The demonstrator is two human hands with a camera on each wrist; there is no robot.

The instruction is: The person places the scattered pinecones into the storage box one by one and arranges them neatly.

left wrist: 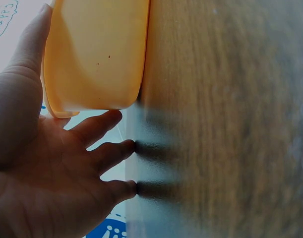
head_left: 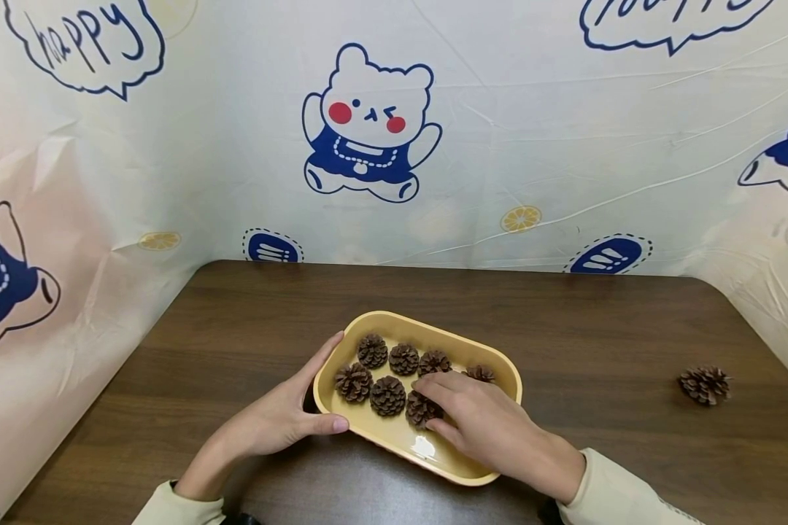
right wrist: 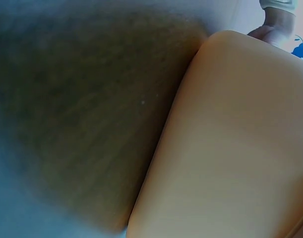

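A yellow tray (head_left: 427, 456) stands on the table, turned at an angle, with several brown pine cones (head_left: 387, 397) in two rows. My left hand (head_left: 276, 415) holds its left end, thumb at the near corner and a finger at the far one. In the left wrist view, other fingers of that hand (left wrist: 57, 163) spread below the tray's end (left wrist: 96, 54). Inside the tray, my right hand (head_left: 486, 419) pinches a pine cone (head_left: 422, 412) in the near row. That hand partly covers another cone (head_left: 481, 373). The right wrist view shows only the tray's outer wall (right wrist: 230, 134), not the fingers.
A single pine cone (head_left: 705, 385) lies on the dark wooden table (head_left: 597, 343), far to the right of the tray. Behind the table hangs a white printed cloth (head_left: 499, 146) with cartoon bears.
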